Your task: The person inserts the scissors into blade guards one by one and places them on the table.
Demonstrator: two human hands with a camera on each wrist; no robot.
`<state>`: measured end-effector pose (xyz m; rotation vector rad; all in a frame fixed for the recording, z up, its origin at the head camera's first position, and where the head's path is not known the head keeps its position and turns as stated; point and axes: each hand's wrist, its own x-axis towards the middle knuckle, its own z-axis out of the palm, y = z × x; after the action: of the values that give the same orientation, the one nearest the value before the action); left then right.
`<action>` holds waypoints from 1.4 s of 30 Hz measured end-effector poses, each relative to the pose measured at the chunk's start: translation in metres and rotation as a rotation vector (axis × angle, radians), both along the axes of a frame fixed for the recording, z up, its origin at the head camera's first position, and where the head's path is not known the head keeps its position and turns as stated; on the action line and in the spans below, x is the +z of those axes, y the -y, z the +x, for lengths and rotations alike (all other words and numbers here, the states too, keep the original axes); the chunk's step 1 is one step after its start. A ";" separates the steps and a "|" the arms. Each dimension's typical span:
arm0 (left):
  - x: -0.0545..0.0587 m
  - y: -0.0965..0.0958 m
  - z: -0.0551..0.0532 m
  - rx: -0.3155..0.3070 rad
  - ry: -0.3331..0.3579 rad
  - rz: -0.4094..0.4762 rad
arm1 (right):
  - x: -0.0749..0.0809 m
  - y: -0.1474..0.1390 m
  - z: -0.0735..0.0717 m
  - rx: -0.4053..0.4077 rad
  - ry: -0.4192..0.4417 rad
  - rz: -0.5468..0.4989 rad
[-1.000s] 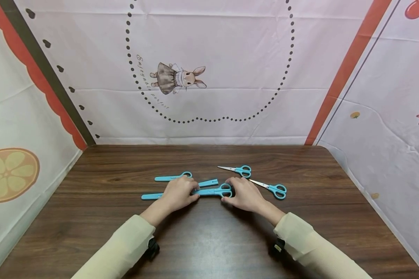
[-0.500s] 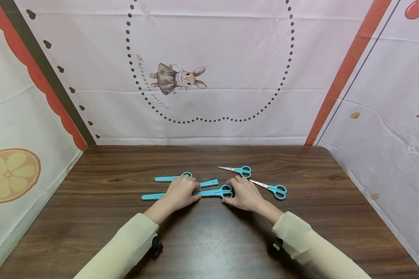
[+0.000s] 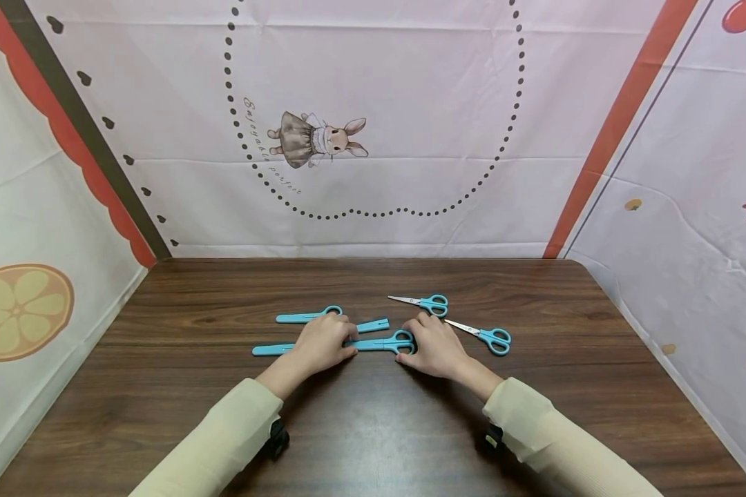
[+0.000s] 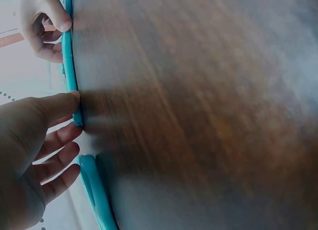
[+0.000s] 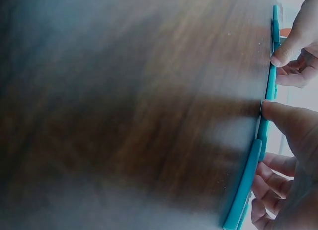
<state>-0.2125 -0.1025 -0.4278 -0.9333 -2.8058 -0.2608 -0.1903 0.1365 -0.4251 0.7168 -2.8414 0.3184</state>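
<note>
A pair of light blue scissors [image 3: 400, 341] lies flat between my hands, its blades hidden in a blue blade cover [image 3: 373, 344]. My left hand [image 3: 323, 342] pinches this cover between thumb and fingers. Around the scissors' finger loops, my right hand [image 3: 434, 345] has its thumb at the near side and its fingers at the far side. In the left wrist view, the left thumb [image 4: 67, 102] presses the cover's edge. A loose blade cover [image 3: 373, 325] lies just behind. Another blue cover [image 3: 272, 351] extends left from under the left hand.
Beyond the left hand lie covered scissors [image 3: 298, 318]. To the right, two bare-bladed scissors, the farther pair [image 3: 434, 304] and the nearer pair [image 3: 496, 341], lie close to the right hand. A printed cloth [image 3: 373, 138] hangs behind the brown table [image 3: 373, 428].
The left hand and forearm have shifted slightly to the right, and the right forearm slightly inward. Both hands keep their places on the covered scissors.
</note>
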 end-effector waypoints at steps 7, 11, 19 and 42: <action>0.003 0.001 0.000 0.003 0.030 -0.015 | 0.004 -0.001 0.000 -0.006 0.057 -0.020; 0.004 0.001 0.000 0.001 0.049 -0.012 | 0.006 -0.002 0.001 -0.015 0.095 -0.058; 0.008 0.000 -0.002 0.003 0.030 0.033 | 0.015 -0.003 -0.001 -0.052 0.129 -0.163; 0.015 -0.018 -0.017 0.068 0.078 0.102 | 0.027 -0.018 -0.027 -0.198 0.035 -0.208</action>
<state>-0.2291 -0.0847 -0.4129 -0.8217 -2.8572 -0.4348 -0.2174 0.1548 -0.3977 0.3903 -2.8252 0.5879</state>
